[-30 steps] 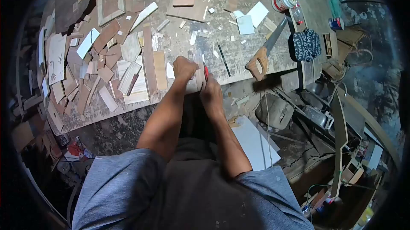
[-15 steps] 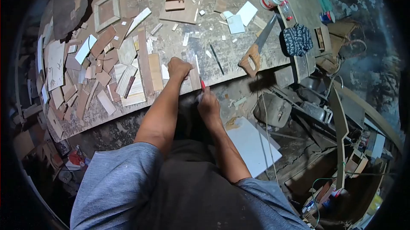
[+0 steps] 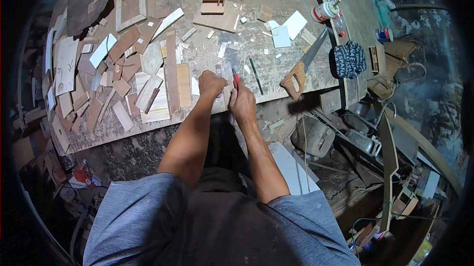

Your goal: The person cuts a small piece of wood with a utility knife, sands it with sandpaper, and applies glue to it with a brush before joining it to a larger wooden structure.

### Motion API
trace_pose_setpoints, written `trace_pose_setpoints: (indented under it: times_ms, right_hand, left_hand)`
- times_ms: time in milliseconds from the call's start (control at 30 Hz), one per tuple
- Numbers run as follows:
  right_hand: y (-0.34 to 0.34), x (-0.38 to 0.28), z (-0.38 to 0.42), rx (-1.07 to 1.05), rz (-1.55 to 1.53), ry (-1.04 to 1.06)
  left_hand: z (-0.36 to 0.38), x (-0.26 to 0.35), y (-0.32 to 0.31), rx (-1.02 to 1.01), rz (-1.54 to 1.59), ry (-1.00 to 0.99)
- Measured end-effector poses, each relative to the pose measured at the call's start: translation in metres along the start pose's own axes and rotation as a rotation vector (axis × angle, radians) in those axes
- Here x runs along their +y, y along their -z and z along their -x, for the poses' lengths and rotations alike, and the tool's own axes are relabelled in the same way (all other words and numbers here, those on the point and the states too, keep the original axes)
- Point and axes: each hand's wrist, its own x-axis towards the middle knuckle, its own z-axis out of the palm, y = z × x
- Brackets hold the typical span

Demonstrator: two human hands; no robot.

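offcuts (image 3: pixel 122 87) crowd the left of the table (image 3: pixel 274 78); a dark stick (image 3: pixel 256 76) and a handsaw (image 3: pixel 303 65) lie farther right. the red tool (image 3: pixel 235 80) is slim, the wood strip (image 3: pixel 227 90) flat. the right hand's (image 3: pixel 243 102) grip is closed around the tool, at the strip's right side; the left hand (image 3: pixel 212 84) rests on the strip, whether clasping it i cannot tell.

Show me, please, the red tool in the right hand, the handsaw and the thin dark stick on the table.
Red tool (image 3: pixel 235 79): head view, on its red body.
Handsaw (image 3: pixel 310 56): head view, on its blade, near the handle.
Thin dark stick (image 3: pixel 256 75): head view, middle of its length.
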Motion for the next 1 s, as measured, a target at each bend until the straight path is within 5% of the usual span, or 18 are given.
trace_pose_setpoints:
  times_ms: [600,700,1000]
  right_hand:
    - [-0.007,-0.001,0.002,-0.078,0.059,-0.017]
    - [0.000,-0.006,0.035,-0.069,0.098,-0.066]
    - [0.003,-0.004,0.074,-0.040,0.122,-0.146]
  left_hand:
    - [-0.006,-0.002,-0.004,-0.040,0.016,0.070]
    - [-0.015,-0.008,-0.011,0.078,-0.104,0.002]
    - [-0.024,-0.013,-0.015,-0.038,0.011,0.058]
